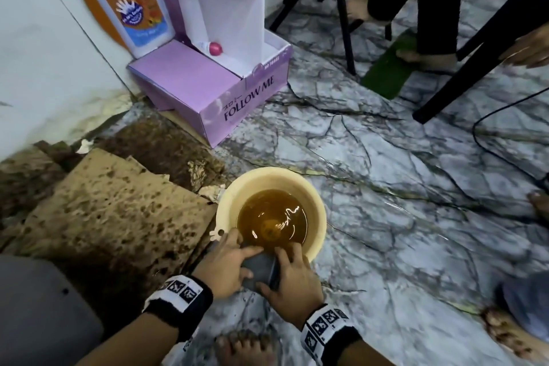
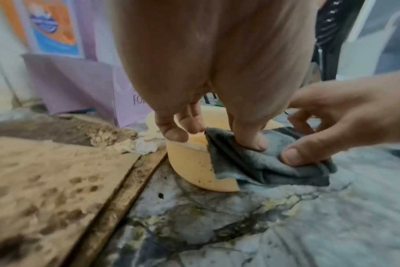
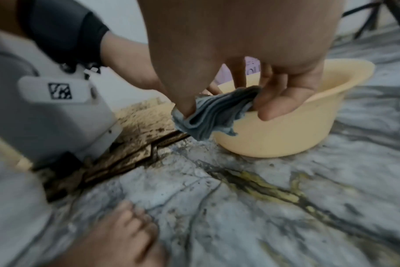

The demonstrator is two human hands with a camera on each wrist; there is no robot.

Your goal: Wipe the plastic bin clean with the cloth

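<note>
A cream plastic bin stands on the marbled floor, holding brownish water. A grey cloth is draped over its near rim. My left hand has fingers over the rim and its thumb pressing the cloth against the bin's outer wall. My right hand pinches the cloth's bunched folds between thumb and fingers at the rim, beside the bin. In the left wrist view the right thumb sits on the cloth low on the wall.
A purple "FOLLOW ME" box stands behind the bin. Stained cardboard lies to the left. Black chair legs, a cable and another person's feet are at the back right. My foot is below the hands.
</note>
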